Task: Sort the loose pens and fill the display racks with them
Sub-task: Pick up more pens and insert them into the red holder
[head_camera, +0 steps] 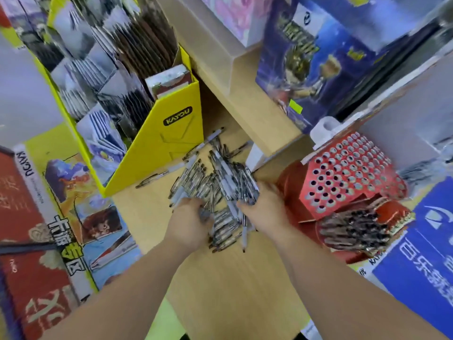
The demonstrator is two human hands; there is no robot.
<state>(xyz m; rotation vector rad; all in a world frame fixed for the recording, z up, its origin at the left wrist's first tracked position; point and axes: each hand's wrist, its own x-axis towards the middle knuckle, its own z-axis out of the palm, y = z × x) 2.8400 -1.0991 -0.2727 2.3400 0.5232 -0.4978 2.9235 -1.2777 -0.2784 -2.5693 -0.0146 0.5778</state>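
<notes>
1. Head view, loose pens (215, 177): lie heaped in a tangled pile on the wooden tabletop (232, 285), between the yellow box (169, 141) on the left and the red rack (348, 177) on the right. Point in all directions; a few strays lie apart at the pile's far-left edge, just beside the yellow box.
2. Head view, left hand (188, 224): rests on the near-left edge of the pile, back upward. Fingers bent down into the pens, tips hidden among them; cannot tell whether any pen is actually gripped, owing to blur.
3. Head view, right hand (266, 207): sits at the near-right edge of the pile. Fingers curled together round a bunch of pens that fans out away from the palm.
4. Head view, red rack: stands tilted, perforated face upward, just beside the right hand. Shows rows of round holes, most filled with pale pen ends, several near the lower left dark.
5. Head view, pen bundle (353, 229): lies on its side in a red holder on the near side of the rack, apart from the main pile.
6. Head view, surroundings: yellow box marked KAYOU, holding upright card packs; blue box (306, 57) on a raised shelf beyond the pile; blue sign (426, 253) at the right edge.
</notes>
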